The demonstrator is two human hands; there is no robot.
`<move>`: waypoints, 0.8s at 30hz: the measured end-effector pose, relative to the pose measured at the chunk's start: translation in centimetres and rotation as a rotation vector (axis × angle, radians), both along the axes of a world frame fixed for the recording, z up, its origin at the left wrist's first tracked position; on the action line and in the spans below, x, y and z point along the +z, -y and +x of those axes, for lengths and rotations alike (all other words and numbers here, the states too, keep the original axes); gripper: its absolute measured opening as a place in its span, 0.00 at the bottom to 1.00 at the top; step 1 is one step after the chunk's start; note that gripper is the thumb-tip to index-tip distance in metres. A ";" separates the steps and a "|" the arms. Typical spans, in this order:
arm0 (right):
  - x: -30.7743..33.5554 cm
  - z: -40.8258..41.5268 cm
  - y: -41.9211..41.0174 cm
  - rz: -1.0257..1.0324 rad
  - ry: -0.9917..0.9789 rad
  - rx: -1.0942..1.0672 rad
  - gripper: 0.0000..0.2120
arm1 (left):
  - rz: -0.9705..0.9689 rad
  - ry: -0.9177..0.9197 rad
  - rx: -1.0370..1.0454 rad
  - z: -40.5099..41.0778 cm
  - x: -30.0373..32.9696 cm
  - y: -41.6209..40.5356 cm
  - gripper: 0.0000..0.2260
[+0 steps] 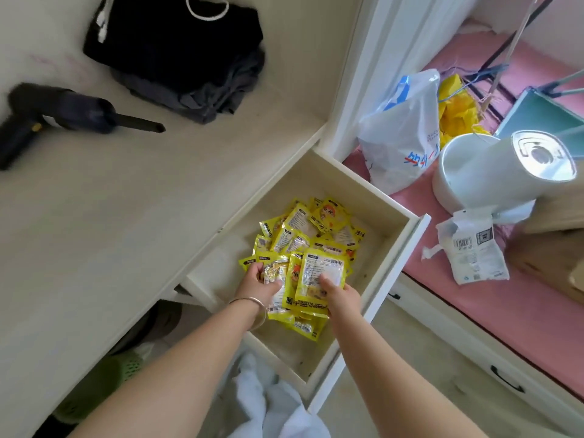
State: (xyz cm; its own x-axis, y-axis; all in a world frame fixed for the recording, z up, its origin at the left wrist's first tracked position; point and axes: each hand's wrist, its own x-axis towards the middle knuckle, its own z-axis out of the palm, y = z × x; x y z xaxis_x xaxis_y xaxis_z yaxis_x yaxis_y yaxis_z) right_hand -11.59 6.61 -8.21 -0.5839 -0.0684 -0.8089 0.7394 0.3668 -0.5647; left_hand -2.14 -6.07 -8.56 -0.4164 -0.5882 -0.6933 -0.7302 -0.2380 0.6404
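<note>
Item: open drawer (357, 188), pulled out from under the right end of a pale desktop (126, 200).

Contents: a loose heap of yellow packets (303, 235), overlapping one another. It ran from the middle of the drawer toward its near left corner, and the floor along the front wall was bare.

Left hand (259, 282) – bangle (252, 306) at the wrist – lay at the left edge of the heap. Its fingers and thumb were curled round a shiny packet (273, 273).

Right hand (341, 295) – at the near edge of the heap – pinched a printed packet (319, 273), thumb on the upper face and fingers beneath. This packet was raised slightly over the others, just beside the shiny one.

Desktop: a black handheld vacuum (63, 112) at the left edge with its nozzle pointing right, and folded dark clothes (177, 49) at the far edge.

Right of the drawer, on a pink surface (420, 200): a white plastic bag (401, 131), a white appliance (493, 172) tipped on its side, and a torn white pouch (474, 251) with a barcode, touching the appliance.
</note>
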 end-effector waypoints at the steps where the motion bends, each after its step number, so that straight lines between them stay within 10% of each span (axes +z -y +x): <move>1: -0.6 -0.1 0.1 0.033 -0.001 -0.001 0.22 | -0.004 0.027 -0.025 -0.2 -0.7 -0.1 0.20; 8: -3.2 -0.3 2.1 0.243 -0.035 0.023 0.34 | -0.106 0.131 -0.082 -0.8 -4.0 -0.2 0.26; 15: -4.2 0.0 1.9 0.346 -0.098 0.152 0.24 | -0.273 0.187 -0.235 -0.7 -4.4 0.1 0.33; 24: -0.2 0.8 4.2 0.491 -0.328 0.433 0.25 | -0.287 0.152 -0.147 0.2 -1.1 2.6 0.24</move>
